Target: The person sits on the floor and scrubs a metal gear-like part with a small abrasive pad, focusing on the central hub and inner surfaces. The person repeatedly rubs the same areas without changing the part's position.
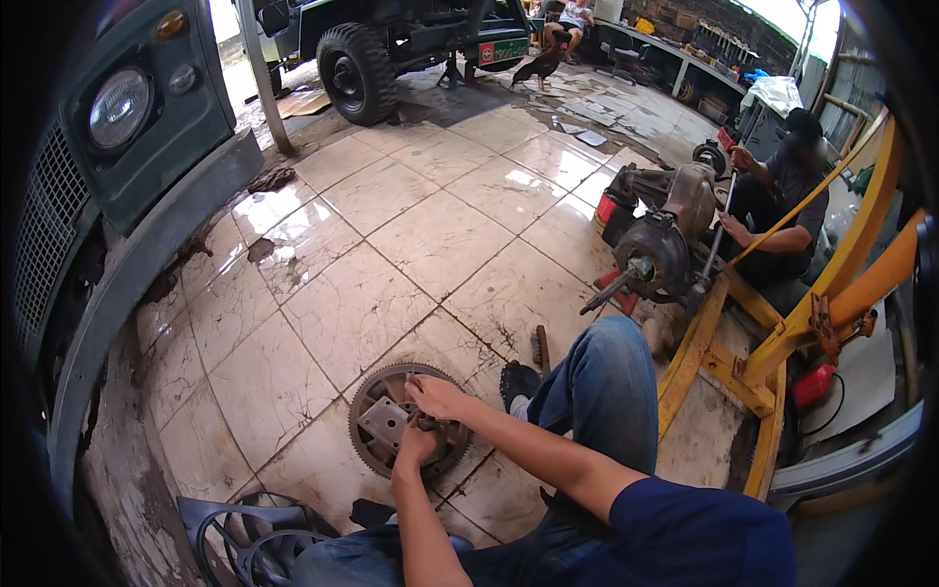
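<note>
A round, toothed flywheel (366, 399) lies flat on the tiles in front of me. Across its middle sits a squarish metal plate (380, 423) with a hole. My right hand (437, 397) is over the far right part of the flywheel, its fingers pinched together. Just nearer to me, my left hand (418, 445) is closed at the plate's right edge. Between the two hands is a small dark part, too hidden to name. Both hands are closed, but what each grips cannot be made out.
A black fan-like part (259, 533) lies at lower left, a brush (541, 350) by my shoe. At right stand a yellow steel frame (748, 367) and an axle assembly (675, 220), where another person (792, 186) sits. A green vehicle (147, 127) borders the left.
</note>
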Demonstrator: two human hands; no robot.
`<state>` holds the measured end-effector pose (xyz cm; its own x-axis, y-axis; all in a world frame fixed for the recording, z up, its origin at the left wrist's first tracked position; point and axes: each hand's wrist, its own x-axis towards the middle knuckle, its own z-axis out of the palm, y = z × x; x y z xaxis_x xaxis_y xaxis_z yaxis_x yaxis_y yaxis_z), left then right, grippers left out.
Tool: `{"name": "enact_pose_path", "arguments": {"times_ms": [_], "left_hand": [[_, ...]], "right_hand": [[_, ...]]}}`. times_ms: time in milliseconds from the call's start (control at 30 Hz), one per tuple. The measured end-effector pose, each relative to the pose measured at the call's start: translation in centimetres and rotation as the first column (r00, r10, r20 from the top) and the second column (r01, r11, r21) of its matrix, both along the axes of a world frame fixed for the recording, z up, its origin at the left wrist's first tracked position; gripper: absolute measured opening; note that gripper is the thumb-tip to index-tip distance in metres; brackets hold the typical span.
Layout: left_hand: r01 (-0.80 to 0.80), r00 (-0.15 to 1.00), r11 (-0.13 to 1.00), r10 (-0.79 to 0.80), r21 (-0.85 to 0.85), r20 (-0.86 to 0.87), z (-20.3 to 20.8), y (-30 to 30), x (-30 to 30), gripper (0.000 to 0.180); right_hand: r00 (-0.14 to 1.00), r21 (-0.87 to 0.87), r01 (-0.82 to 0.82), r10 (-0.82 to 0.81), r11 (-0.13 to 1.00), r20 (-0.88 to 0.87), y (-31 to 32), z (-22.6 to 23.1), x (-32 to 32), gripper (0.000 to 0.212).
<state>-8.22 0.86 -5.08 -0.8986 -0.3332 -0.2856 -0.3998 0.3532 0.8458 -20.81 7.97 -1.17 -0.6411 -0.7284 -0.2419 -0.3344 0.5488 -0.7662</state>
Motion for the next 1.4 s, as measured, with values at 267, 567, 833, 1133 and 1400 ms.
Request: {"name": "enact_pose_path", "arguments": {"times_ms": [267, 567, 833, 1133, 1400], "left_hand": [[0.022, 0.999, 0.99, -0.027, 0.136, 0.034, 2.6, 0.8, -0.9, 0.047], [0.328, 0.883, 0.941, -0.338, 0.087, 0.325, 3.4, -5.0, 0.8, 0.069], [0.625, 0.68, 0.776, -0.595, 0.084, 0.428, 0.0, -7.3, 0.8, 0.06], [0.778, 0.629, 0.561, -0.683, -0.283, 0.372, 1.0, -2.1, -1.5, 0.05], [0.553, 0.703, 0.629, -0.704, -0.545, -0.099, -4.3, -2.6, 0.1, 0.035]], "right_hand": [[0.996, -0.068, 0.023, -0.029, 0.997, -0.089, 1.1, -0.3, -0.3, 0.051], [0.999, -0.156, -0.05, 0.052, 0.986, 0.006, 0.0, 1.0, 2.8, 0.048], [0.99, -0.178, -0.109, 0.123, 0.978, 0.069, 1.0, 3.3, 5.0, 0.046], [0.987, -0.176, -0.14, 0.122, 0.974, -0.109, 4.3, 2.3, 5.5, 0.044], [0.997, -0.268, -0.012, 0.033, 0.963, 0.073, 5.4, 4.7, 6.9, 0.038]]}}
